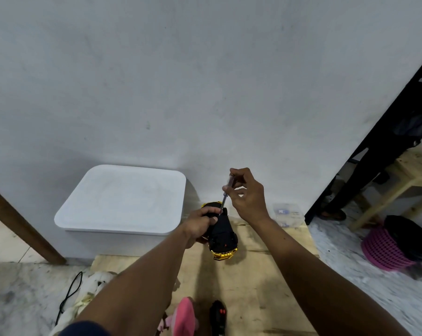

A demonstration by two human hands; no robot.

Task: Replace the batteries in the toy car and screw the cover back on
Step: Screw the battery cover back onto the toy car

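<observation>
A gold toy car (223,238) lies upside down on a wooden table (265,275), its black underside facing up. My left hand (200,224) grips the car's far end and steadies it. My right hand (247,194) holds a thin screwdriver (225,194) by its clear handle, above the car. The shaft slants down and its tip meets the black underside near my left fingers. The screw and the battery cover are too small to make out.
A white lidded bin (122,202) stands left of the car against the wall. A clear plastic box (287,214) sits at the table's far right. A black remote (218,316) and a pink object (184,316) lie near me. A pink basket (387,248) is on the floor.
</observation>
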